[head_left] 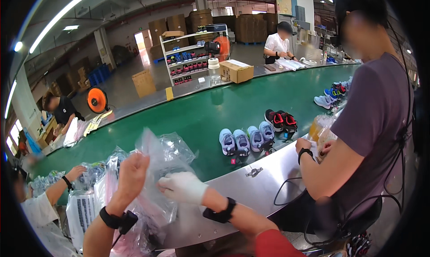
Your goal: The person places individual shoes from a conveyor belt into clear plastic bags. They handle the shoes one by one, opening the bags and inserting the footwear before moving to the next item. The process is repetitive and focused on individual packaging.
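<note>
In front of me a clear plastic bag (154,151) stands up, blurred at its top. My left hand (133,174), bare, is closed on the bag's left edge. My right hand (181,187), in a white glove, is closed too, its fingertips pinching the same bag lower down on the right. More clear bags (177,148) lie just beyond, on the green conveyor belt (204,107). Below and left of my hands hangs a stack of clear and pinkish bags (139,221). What the bag contains, if anything, cannot be made out.
Pairs of light blue sneakers (242,142) and black-red sneakers (281,121) sit on the belt to the right. A co-worker (369,104) stands close at right; another's hand (76,172) reaches among bagged shoes at left. The metal table edge (233,190) runs along my side.
</note>
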`<state>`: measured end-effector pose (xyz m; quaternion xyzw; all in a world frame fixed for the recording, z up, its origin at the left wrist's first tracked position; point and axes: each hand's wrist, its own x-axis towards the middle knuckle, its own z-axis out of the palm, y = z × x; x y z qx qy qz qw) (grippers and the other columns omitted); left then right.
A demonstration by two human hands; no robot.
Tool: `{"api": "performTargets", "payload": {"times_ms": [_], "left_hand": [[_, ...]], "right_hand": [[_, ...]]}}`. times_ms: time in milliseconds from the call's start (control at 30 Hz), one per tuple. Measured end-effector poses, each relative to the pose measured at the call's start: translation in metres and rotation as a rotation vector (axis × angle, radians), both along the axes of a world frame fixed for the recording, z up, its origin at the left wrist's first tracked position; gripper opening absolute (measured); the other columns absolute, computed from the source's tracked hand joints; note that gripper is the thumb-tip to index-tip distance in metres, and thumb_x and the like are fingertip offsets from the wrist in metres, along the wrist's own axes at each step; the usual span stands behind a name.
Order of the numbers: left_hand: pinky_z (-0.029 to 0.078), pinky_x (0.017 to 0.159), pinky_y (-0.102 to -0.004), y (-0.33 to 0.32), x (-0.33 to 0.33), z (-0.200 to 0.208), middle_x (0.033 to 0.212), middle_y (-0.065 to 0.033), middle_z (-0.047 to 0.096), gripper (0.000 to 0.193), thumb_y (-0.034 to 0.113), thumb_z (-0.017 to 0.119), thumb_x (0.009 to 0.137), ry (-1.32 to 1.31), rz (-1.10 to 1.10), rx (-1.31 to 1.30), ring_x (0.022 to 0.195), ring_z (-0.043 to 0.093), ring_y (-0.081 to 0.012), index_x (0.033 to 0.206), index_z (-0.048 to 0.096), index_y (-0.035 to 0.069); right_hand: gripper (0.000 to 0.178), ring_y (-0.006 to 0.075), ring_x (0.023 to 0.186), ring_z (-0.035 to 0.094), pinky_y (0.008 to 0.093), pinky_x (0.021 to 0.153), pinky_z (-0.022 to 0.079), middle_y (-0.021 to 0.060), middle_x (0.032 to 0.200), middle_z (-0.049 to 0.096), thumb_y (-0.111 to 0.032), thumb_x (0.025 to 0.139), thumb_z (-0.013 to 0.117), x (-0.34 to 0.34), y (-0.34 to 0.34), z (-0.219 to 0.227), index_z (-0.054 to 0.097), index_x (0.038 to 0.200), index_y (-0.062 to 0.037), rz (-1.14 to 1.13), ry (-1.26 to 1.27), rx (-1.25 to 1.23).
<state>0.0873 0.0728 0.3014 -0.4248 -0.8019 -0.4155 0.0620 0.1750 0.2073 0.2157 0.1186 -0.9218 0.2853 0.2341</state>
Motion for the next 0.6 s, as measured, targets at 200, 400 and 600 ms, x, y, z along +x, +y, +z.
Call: {"api": "performTargets", "payload": {"times_ms": [200, 400, 600], "left_hand": [[0.029, 0.051, -0.0258, 0.007, -0.005, 0.001, 0.062, 0.0044, 0.036, 0.026, 0.013, 0.060, 0.089, -0.090, -0.094, 0.084, 0.061, 0.033, -0.0050, 0.071, 0.046, 0.001], [0.031, 0.053, -0.0252, 0.006, 0.007, 0.000, 0.066, 0.0038, 0.040, 0.022, 0.011, 0.060, 0.088, -0.156, -0.139, 0.026, 0.065, 0.036, -0.0044, 0.073, 0.047, 0.001], [0.034, 0.056, -0.0239, -0.004, 0.011, 0.006, 0.071, 0.0055, 0.044, 0.016, 0.007, 0.057, 0.089, -0.262, -0.108, 0.090, 0.067, 0.039, -0.0041, 0.077, 0.048, 0.001]], "right_hand": [[0.035, 0.0237, 0.075, 0.064, 0.0332, 0.065, 0.049, 0.0116, 0.086, 0.065, -0.038, 0.084, 0.061, 0.031, 0.113, 0.014, 0.064, 0.102, -0.0088, -0.631, 0.162, -0.258], [0.051, 0.0243, 0.098, 0.060, 0.0416, 0.082, 0.039, 0.0093, 0.097, 0.063, -0.063, 0.077, 0.056, -0.005, 0.171, -0.069, 0.066, 0.105, -0.0214, -0.932, -0.726, 0.465], [0.039, 0.0253, 0.093, 0.061, 0.0415, 0.081, 0.037, 0.0121, 0.096, 0.062, -0.053, 0.076, 0.059, -0.012, 0.173, -0.100, 0.066, 0.096, -0.0204, -1.084, -0.556, 0.373]]}}
